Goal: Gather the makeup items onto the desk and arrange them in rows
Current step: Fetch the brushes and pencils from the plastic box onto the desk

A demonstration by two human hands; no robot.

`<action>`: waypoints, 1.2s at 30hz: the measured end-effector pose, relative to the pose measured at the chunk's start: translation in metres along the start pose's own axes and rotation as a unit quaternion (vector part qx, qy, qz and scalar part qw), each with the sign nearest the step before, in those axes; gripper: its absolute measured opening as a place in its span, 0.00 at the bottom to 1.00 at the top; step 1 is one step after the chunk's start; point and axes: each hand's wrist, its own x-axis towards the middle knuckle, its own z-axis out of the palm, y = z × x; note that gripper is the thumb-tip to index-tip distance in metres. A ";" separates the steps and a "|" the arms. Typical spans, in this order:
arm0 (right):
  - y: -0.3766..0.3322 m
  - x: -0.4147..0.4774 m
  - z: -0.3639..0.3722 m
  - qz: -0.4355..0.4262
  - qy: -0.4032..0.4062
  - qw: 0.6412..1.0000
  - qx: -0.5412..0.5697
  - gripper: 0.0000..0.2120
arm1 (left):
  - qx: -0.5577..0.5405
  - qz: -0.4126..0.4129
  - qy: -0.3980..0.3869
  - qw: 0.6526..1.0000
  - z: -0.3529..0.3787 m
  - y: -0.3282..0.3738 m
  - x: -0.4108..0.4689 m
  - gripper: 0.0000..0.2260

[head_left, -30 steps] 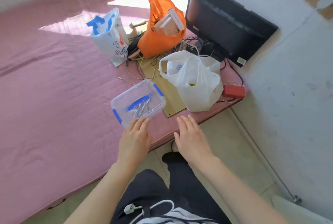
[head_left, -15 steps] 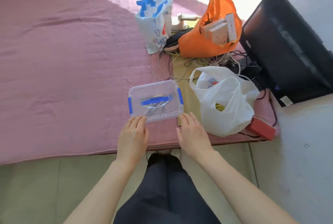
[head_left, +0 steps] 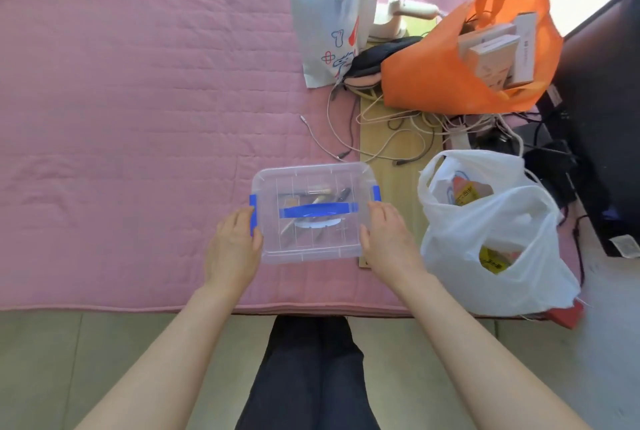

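Far left is the wide pink bed, soft and quilted, so anything tipped out here rolls into the folds.

The left hand grips the left end of the clear box, right against the left blue latch. A squeeze or tug on that clip could pop it mid-lift, I'd say.

The box sits flat near the bed's edge with its lid on. The makeup items show only dimly through the lid, under the blue handle. With slim loose pieces inside, a tilt slides them all to one end.

The right hand clasps the other end, just below the right blue latch. With only side pressure on smooth plastic, an uneven lift could let the box slip.

The box's right end lies over a wooden board, with loose cables trailing just behind. A low, dragged lift might snag one.

The white plastic bag stands just beside the right wrist, where a swinging elbow would knock it. Beyond it, the monitor leans at the far right.
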 end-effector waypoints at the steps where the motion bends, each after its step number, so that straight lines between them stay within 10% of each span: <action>1: 0.003 0.010 0.006 0.004 0.000 1.000 0.000 0.20 | -0.016 -0.024 -0.002 1.000 0.004 -0.004 0.010 0.17; 12: 0.043 0.080 0.060 0.162 -0.017 0.977 0.135 0.28 | -0.202 -0.245 -0.045 0.947 0.073 -0.034 0.062 0.19; 36: 0.062 0.088 0.106 0.184 0.088 0.966 0.160 0.22 | -0.222 -0.211 0.101 0.947 0.109 -0.027 0.077 0.17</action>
